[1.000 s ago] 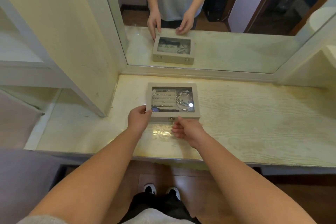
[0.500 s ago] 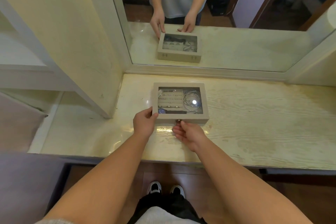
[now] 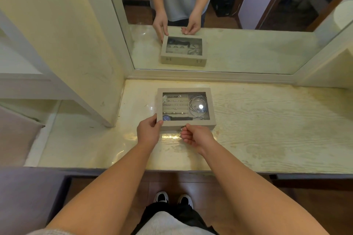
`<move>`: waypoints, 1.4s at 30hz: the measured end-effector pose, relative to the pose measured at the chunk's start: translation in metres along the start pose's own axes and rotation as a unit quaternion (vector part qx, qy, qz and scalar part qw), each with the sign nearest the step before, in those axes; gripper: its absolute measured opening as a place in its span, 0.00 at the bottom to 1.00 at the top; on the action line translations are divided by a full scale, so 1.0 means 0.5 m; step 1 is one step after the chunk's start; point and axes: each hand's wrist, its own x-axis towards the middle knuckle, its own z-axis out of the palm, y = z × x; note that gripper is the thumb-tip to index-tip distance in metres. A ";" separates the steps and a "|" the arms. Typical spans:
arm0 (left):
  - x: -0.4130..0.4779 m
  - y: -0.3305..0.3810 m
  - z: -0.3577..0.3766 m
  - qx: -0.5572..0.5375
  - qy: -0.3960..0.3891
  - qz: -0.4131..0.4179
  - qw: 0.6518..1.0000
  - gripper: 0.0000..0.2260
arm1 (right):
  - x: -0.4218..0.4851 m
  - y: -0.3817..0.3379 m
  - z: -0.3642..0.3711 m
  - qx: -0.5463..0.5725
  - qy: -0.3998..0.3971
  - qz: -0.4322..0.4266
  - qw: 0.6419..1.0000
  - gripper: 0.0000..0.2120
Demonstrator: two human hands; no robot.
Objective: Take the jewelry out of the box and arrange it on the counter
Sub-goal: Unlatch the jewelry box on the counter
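Lying closed on the counter (image 3: pixel 267 120), long axis left to right, the box (image 3: pixel 212 108) shows its clasp (image 3: pixel 183 127) on the near face — the right hand (image 3: pixel 196 137) holds it in a pinching grip; the left hand (image 3: pixel 148 132) has its grip clamped on the near-left corner. Jewelry (image 3: pixel 197 106) inside.

Beige box (image 3: pixel 186 89) sits flat mid-frame on the pale wood counter (image 3: pixel 267 120), glass lid closed. Inside: rows of small silver pieces (image 3: pixel 174 105) left, silver bangles (image 3: pixel 197 106) right, blue-faced watch (image 3: pixel 168 118) along the bottom edge.
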 end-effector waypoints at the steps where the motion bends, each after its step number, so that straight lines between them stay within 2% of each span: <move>1: 0.000 0.000 0.000 0.000 0.001 0.000 1.000 0.13 | -0.002 -0.001 -0.003 -0.013 0.001 0.003 1.000 0.13; 3: 0.001 -0.001 0.000 -0.010 -0.001 -0.006 1.000 0.13 | -0.004 -0.001 -0.016 -0.054 0.022 -0.014 0.998 0.13; 5: 0.003 -0.001 0.000 -0.021 -0.006 -0.020 1.000 0.15 | -0.004 -0.004 -0.042 -0.124 0.094 -0.077 0.985 0.15; 8: 0.006 -0.001 -0.002 -0.041 -0.011 -0.033 0.999 0.16 | -0.002 -0.024 -0.096 -0.223 0.270 -0.176 0.920 0.15; 10: 0.006 -0.002 -0.003 -0.053 -0.013 -0.036 0.998 0.16 | 0.004 -0.036 -0.126 -0.234 0.315 -0.196 0.899 0.11; 11: 0.005 -0.003 -0.004 -0.059 -0.015 -0.038 0.997 0.16 | 0.010 -0.039 -0.135 -0.244 0.306 -0.194 0.899 0.12; 14: 0.002 -0.002 -0.005 -0.070 -0.012 -0.047 0.996 0.16 | 0.017 -0.043 -0.141 -0.278 0.210 -0.183 0.919 0.19; 17: 0.000 0.005 -0.005 -0.070 -0.007 -0.048 0.996 0.15 | 0.013 -0.036 -0.134 -0.251 0.154 -0.186 0.937 0.24; 22: -0.013 0.005 -0.003 -0.063 -0.001 -0.054 0.997 0.14 | -0.001 -0.021 -0.136 -0.211 0.145 -0.173 0.951 0.24; 29: -0.060 -0.002 -0.011 -0.146 0.012 -0.058 0.988 0.15 | -0.020 -0.002 -0.144 -0.086 0.181 -0.165 0.966 0.16; 32: -0.059 0.018 -0.021 -0.184 0.026 -0.054 0.981 0.14 | -0.027 -0.019 -0.141 -0.032 0.190 -0.180 0.965 0.14; 35: -0.039 0.049 -0.033 -0.230 0.037 -0.075 0.970 0.07 | -0.033 -0.048 -0.132 0.010 0.179 -0.214 0.960 0.14; 38: -0.017 0.086 -0.045 -0.292 0.042 -0.083 0.952 0.12 | -0.028 -0.088 -0.123 0.041 0.164 -0.244 0.955 0.14; 42: 0.021 0.124 -0.053 -0.327 0.035 -0.073 0.941 0.13 | 0.000 -0.139 -0.115 0.080 0.157 -0.262 0.949 0.15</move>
